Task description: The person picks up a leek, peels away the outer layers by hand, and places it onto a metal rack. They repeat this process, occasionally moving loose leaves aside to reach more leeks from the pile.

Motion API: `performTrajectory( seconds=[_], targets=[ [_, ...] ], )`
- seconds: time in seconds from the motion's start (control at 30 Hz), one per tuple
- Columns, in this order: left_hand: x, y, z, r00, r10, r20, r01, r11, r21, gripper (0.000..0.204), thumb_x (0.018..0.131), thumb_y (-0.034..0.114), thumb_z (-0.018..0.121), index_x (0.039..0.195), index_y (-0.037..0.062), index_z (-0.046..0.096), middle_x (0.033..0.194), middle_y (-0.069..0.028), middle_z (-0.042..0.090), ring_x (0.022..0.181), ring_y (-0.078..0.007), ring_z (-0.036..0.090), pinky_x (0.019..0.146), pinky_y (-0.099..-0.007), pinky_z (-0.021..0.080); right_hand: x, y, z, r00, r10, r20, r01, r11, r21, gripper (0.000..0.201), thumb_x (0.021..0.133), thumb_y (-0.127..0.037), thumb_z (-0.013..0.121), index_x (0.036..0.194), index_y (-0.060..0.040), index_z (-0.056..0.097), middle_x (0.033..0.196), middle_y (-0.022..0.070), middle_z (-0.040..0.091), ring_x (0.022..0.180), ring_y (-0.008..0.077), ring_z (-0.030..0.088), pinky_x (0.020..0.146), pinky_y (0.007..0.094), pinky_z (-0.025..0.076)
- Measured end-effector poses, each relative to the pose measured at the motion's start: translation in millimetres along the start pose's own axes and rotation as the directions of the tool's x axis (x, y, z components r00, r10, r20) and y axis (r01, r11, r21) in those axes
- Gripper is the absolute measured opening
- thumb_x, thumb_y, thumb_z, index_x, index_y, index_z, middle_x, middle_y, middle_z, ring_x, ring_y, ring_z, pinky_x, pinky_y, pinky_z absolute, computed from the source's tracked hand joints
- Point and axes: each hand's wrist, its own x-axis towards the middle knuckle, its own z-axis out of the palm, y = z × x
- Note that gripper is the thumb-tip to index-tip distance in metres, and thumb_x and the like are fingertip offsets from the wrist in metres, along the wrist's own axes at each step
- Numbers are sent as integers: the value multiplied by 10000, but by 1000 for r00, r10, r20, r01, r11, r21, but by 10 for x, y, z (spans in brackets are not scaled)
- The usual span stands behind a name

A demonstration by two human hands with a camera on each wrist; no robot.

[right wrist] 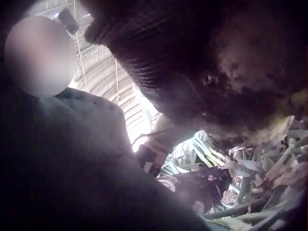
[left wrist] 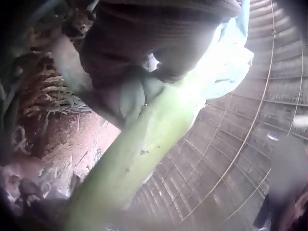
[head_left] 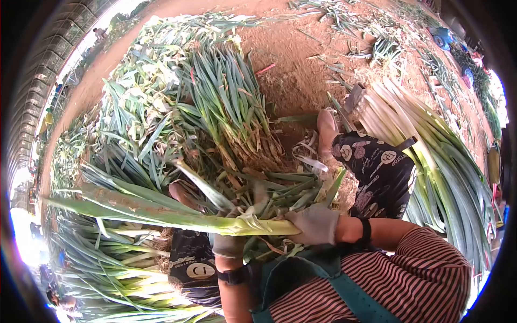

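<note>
A long leek (head_left: pixel 161 215) lies across in front of my body, its green leaves fanning out to the left. My gloved right hand (head_left: pixel 315 224) grips the pale stalk at its right end. Around the middle of the stalk is my gloved left hand (head_left: pixel 229 245), partly hidden beneath it. In the left wrist view, curled glove fingers (left wrist: pixel 144 43) hold the pale green stalk (left wrist: pixel 139 154). A loose leaf (head_left: pixel 204 185) sticks up and away near the left hand. The dark glove (right wrist: pixel 178 62) fills much of the right wrist view, hiding its grip.
Trimmed leeks (head_left: pixel 431 156) are stacked at the right beside my leg in a black patterned cover (head_left: pixel 377 172). An untrimmed bunch (head_left: pixel 231 102) with roots lies ahead, next to a leaf heap (head_left: pixel 145 91). More leeks (head_left: pixel 113 269) lie at the left. Bare soil (head_left: pixel 291 48) shows beyond.
</note>
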Motion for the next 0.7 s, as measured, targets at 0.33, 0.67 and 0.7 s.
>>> performTrajectory(
  seconds=[0.33,0.67,0.7],
  targets=[
    [-256,42,790,962,-253,101,268,814,-516,420,968,333,523,1222,0,559,1146,-131,613,998,-214,606,885,-343,494,1,-316,-132,999,-46,-15,46,999,12,443,826,-425,642,1026,-39,556,718,179,657,678,367,667,618,458,522],
    [-291,925,-65,794,-383,-472,-215,550,-807,516,951,476,514,1131,4,613,922,-84,680,756,-178,654,667,-278,521,111,-286,44,969,-95,-227,95,995,-11,441,806,-417,693,955,-21,567,736,173,650,658,343,668,569,424,528],
    [-289,986,-69,715,-457,-529,-137,651,-747,507,942,470,540,1080,-12,617,897,-87,675,715,-148,636,631,-270,505,113,-284,108,949,-129,-288,132,991,-7,439,788,-407,719,954,-26,579,728,174,645,643,338,666,557,424,528]
  ],
)
